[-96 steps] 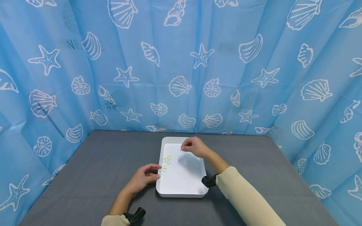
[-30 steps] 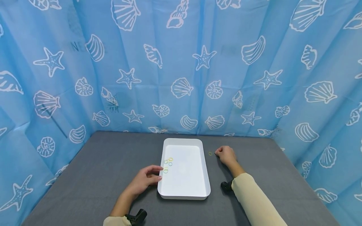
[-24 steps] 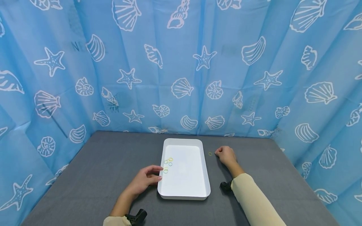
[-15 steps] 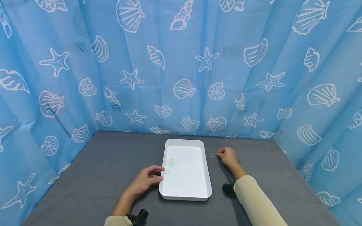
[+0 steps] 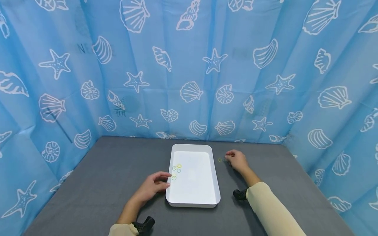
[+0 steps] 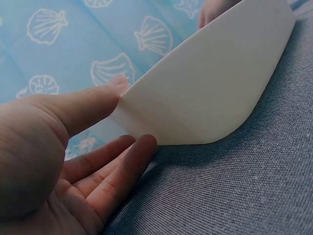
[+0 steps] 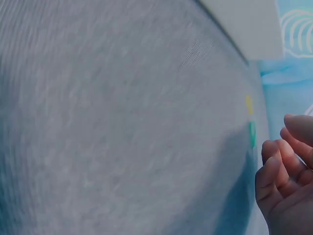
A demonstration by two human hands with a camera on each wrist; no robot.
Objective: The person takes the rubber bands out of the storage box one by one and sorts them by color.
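In the head view a white tray [image 5: 193,196] lies on the table, with several small thin rings [image 5: 178,166], yellow and green, along its left side. My left hand [image 5: 153,185] rests at the tray's left edge. In the left wrist view, the thumb [image 6: 93,105] touches the rim while the other fingers lie almost straight against the lower wall. To the right of the tray, my right hand [image 5: 237,160] hovers low, its fingers loosely bent and nothing visibly held. Near its fingertips on the cloth lie a yellow ring [image 7: 249,104] and a green ring [image 7: 252,134].
A grey cloth [image 5: 127,157] covers the table. Behind it and at both sides hangs a blue curtain [image 5: 189,114] printed with white shells and starfish. A black wrist device [image 5: 240,194] sits at the right cuff, another [image 5: 144,224] at the left.
My right hand has gone from over the tray's far right part, a ring at its fingertips, to the table on the right. Lately its fingertips have lifted slightly. The left hand stays at the tray.
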